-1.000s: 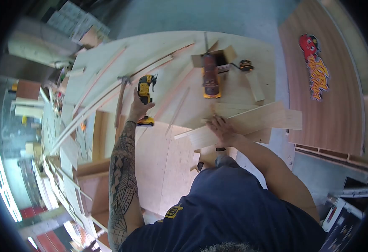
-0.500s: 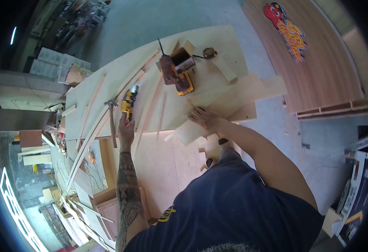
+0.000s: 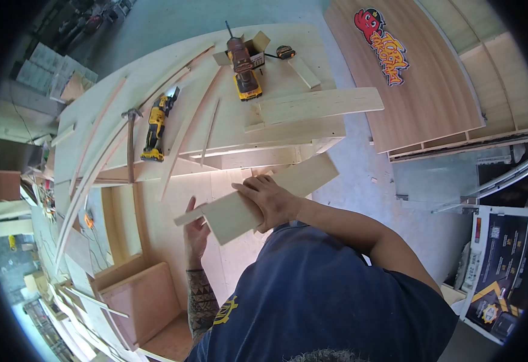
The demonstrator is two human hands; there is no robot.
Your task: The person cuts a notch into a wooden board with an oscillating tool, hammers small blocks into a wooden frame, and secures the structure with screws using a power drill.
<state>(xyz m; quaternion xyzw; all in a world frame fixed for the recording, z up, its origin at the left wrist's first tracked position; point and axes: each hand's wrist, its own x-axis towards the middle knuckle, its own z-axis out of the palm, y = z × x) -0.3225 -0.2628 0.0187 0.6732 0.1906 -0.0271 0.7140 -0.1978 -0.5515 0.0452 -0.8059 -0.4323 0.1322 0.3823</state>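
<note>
A notched plywood board (image 3: 234, 217) is raised above the near edge of the workbench, its narrow tongue pointing left. My right hand (image 3: 271, 199) is wrapped over the board's middle, fingers across the upper face. At the tongue, my left hand (image 3: 196, 238) has its thumb and fingers on either side of the wood, with one finger stretched up past it. A yellow and black cordless multi-tool (image 3: 155, 128) lies on the bench beyond my left hand. Left of it, a hammer (image 3: 131, 142) rests with its handle toward me.
The workbench (image 3: 288, 130) carries long thin wood strips (image 3: 191, 120), another plywood piece (image 3: 318, 107), a cordless drill (image 3: 243, 69) by an open cardboard box (image 3: 258, 48), and a tape measure (image 3: 286, 52). A wood panel with a red cartoon logo (image 3: 421, 78) stands to the right.
My left hand has let go of the multi-tool and moved to the board's tongue. My right hand has lifted the board off the bench toward my body. The view has shifted.
</note>
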